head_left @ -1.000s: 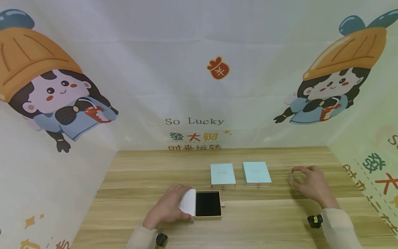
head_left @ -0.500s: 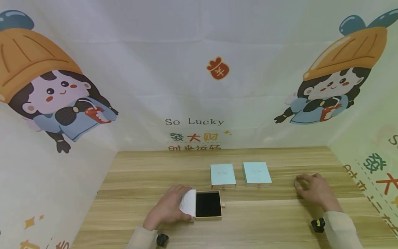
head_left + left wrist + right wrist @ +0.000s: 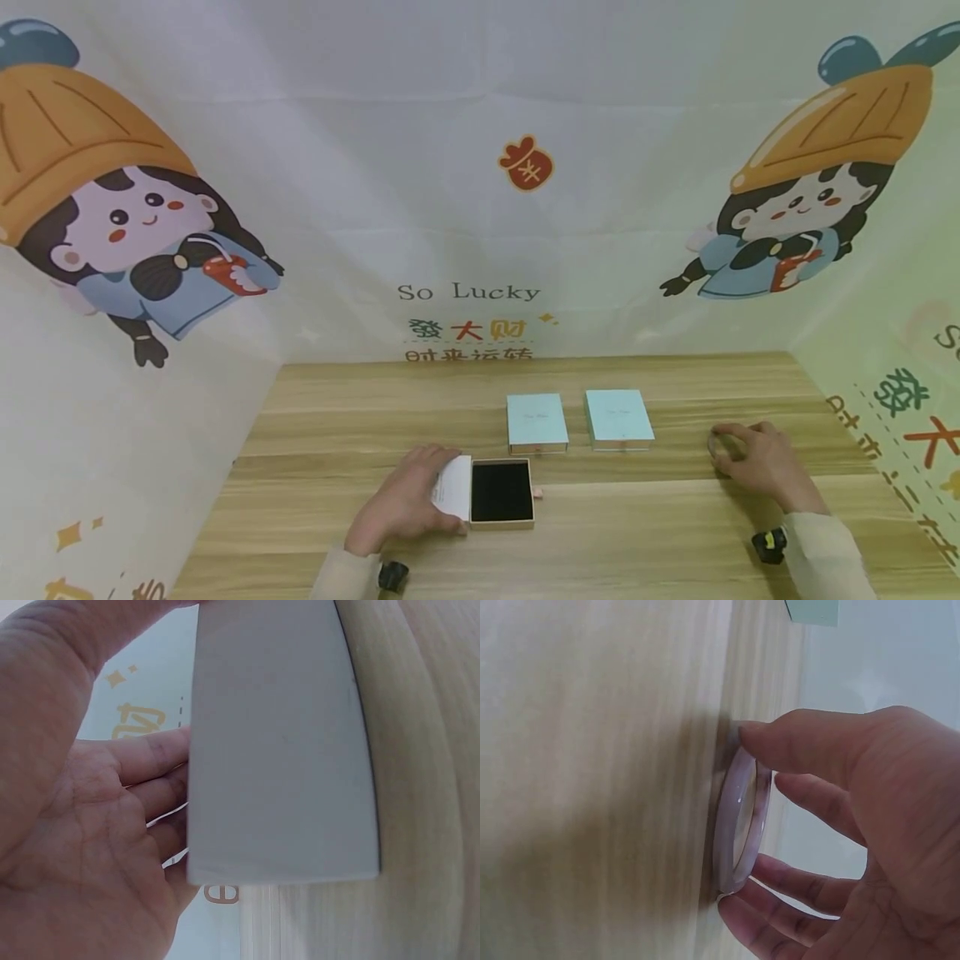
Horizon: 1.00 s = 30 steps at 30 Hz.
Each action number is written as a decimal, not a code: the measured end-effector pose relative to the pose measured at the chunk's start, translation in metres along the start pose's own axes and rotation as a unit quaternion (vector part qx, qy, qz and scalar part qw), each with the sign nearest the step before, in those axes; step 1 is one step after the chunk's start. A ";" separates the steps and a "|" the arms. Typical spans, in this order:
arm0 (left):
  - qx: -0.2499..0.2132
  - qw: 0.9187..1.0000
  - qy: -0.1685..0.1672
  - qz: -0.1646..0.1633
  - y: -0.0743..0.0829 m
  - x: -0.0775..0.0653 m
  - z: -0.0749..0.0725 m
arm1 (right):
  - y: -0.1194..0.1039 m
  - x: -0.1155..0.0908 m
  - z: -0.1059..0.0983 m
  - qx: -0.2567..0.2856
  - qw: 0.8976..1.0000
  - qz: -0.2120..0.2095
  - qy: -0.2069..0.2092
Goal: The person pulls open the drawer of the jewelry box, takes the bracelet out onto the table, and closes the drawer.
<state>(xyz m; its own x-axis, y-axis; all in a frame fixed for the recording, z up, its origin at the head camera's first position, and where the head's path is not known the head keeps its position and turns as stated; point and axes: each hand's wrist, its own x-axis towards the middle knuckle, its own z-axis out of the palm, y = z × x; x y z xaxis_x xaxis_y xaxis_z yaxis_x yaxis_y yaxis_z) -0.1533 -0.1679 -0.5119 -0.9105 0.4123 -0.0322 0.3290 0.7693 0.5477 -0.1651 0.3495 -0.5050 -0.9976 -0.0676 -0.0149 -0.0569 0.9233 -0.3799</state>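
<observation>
My left hand (image 3: 408, 500) grips the white cover (image 3: 454, 487) of a small drawer box, thumb on the near side and fingers on the far side. Out of that cover, to the right, sticks a drawer (image 3: 502, 492) lined in black, with a small pink pull tab on its right edge. The left wrist view shows the pale end of the box (image 3: 281, 750) between thumb and fingers. My right hand (image 3: 765, 467) pinches a pale, glossy bangle (image 3: 739, 817) between thumb and fingers, low over the wooden table at the right.
Two closed light-blue boxes (image 3: 537, 421) stand side by side behind the opened one; the right-hand blue box (image 3: 619, 417) is closer to my right hand. The wooden table (image 3: 615, 533) meets printed cloth walls (image 3: 360, 208) at the back and sides.
My right hand has lowered the bangle towards the table, coming slightly nearer and to the right. My left hand and the opened box stay in place.
</observation>
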 end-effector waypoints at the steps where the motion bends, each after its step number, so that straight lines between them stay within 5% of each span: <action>1: -0.001 1.000 0.002 0.002 0.000 0.000 0.000 | 0.000 0.000 0.001 0.001 1.000 0.000 0.001; 9: -0.006 1.000 0.001 0.000 -0.001 -0.001 -0.001 | -0.003 -0.006 0.003 0.029 0.999 -0.006 0.013; 19: -0.012 1.000 -0.002 -0.006 0.002 -0.002 -0.002 | -0.039 -0.014 0.011 0.078 0.989 -0.064 0.111; 30: -0.015 1.000 0.002 -0.003 0.002 -0.003 -0.001 | -0.087 -0.020 0.027 0.189 0.971 -0.092 0.114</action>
<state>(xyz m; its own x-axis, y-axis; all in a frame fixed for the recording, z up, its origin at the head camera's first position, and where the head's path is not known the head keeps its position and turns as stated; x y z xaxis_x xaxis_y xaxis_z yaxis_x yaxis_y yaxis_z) -0.1500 -0.1684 -0.5098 -0.9137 0.4050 -0.0324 0.3154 0.7573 0.5719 -0.1387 0.2607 -0.4968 -0.9575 -0.0929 0.2731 -0.2587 0.6954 -0.6705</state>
